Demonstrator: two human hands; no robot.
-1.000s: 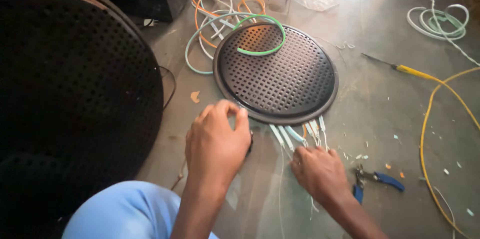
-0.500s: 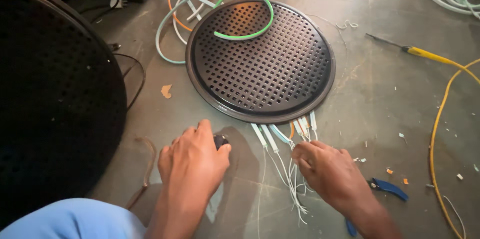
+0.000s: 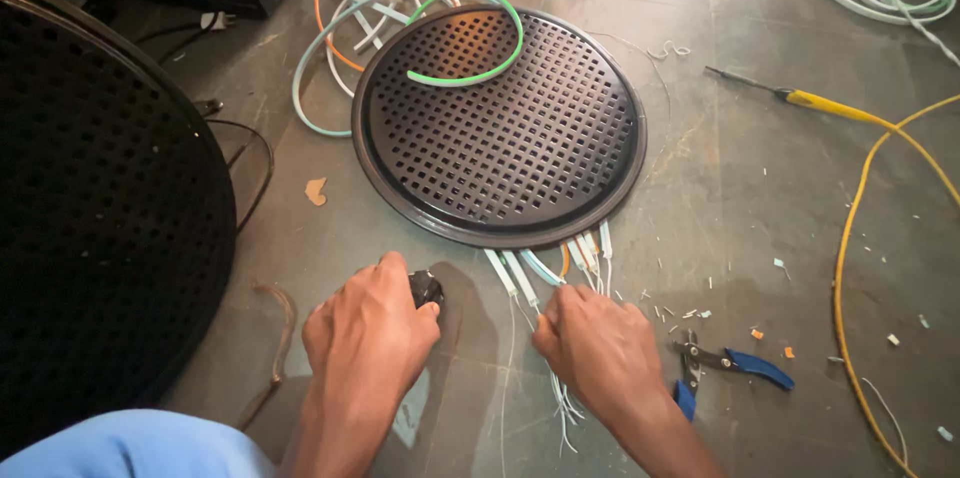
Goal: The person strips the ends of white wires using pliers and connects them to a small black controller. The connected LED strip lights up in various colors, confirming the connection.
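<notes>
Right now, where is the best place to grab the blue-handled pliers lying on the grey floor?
Probably by the two blue handles of the blue-handled pliers, coming from above on the right: they lie flat, splayed apart, and the right hand crowds the metal nose.

Soft, even daylight falls on the grey floor (image 3: pixel 760 198), brighter at the far side. Faint shadows lie under both hands. The picture is sharp, with slight wide-angle bending at the edges.

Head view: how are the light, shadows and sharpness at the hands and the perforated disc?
Head view: soft, even light; the round perforated disc is sharp, with slight sheen on its rim. The left hand casts a faint shadow over the floor; the right hand is sharp on the white wires. Wide-angle bending at edges.
</notes>
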